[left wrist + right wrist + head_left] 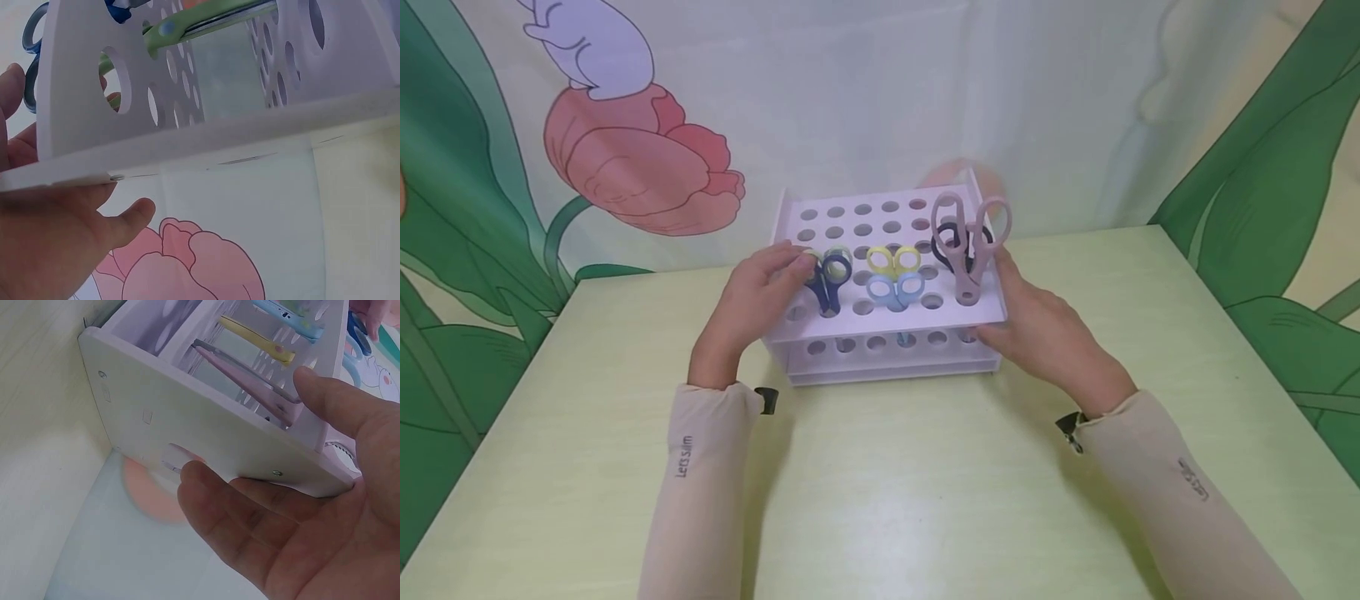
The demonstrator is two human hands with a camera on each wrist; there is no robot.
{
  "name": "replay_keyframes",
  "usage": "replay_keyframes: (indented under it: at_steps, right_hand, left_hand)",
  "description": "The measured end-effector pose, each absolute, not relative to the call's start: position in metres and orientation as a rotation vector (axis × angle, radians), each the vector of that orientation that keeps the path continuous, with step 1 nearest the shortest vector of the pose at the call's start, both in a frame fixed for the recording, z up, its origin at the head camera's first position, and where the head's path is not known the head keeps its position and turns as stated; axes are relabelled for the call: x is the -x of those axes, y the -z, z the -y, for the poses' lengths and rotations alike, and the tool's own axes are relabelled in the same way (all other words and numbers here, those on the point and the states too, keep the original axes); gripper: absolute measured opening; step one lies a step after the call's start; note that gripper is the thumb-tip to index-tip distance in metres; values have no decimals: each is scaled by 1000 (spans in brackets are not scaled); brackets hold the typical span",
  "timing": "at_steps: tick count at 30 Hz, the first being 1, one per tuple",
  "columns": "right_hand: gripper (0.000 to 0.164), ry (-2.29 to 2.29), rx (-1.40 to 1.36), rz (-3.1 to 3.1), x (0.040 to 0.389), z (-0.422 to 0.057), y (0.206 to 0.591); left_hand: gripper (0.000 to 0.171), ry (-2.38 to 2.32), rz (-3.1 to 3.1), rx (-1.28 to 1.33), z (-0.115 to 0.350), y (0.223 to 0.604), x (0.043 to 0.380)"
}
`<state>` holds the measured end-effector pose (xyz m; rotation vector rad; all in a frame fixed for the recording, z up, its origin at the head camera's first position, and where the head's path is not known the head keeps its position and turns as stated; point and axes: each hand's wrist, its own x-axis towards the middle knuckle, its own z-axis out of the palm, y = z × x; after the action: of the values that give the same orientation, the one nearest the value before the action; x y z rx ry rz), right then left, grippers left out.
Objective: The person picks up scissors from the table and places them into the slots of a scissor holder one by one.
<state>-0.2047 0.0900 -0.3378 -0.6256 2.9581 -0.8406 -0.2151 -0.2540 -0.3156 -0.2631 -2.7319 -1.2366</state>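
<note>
A white rack [880, 325] with rows of round holes stands toward the far side of the table. My left hand [756, 296] grips its left side, some digits over the top and others outside the panel. At the right side, my right hand [1037, 329] holds the rack, thumb at the front and fingers along the outer panel. Dark blue scissors [826, 296] stand front left, with green scissors [200, 22] behind them. Yellow scissors [892, 265] and light blue scissors [897, 293] occupy the middle. Mauve scissors [967, 283] rise at the right, partly hiding black scissors [938, 247].
The pale green table [880, 500] extends in front of the rack and to both sides. Close behind the rack hangs a printed curtain [850, 100] with a pink flower and large green leaves. Both forearms wear beige sleeves [707, 483] with black pieces at the wrists.
</note>
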Motion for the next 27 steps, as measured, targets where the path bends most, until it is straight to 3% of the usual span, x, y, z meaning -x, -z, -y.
replay_keyframes:
  at_steps: [12, 23, 27]
  right_hand:
    - [109, 843, 628, -2946, 208, -87, 339]
    - [107, 750, 612, -2914, 199, -97, 335]
    - [105, 652, 631, -2910, 187, -103, 331]
  left_hand:
    - [43, 1203, 2763, 275, 256, 319, 216]
    - [59, 1164, 2801, 210, 258, 315, 209]
    - [52, 1124, 2768, 206, 259, 309, 198]
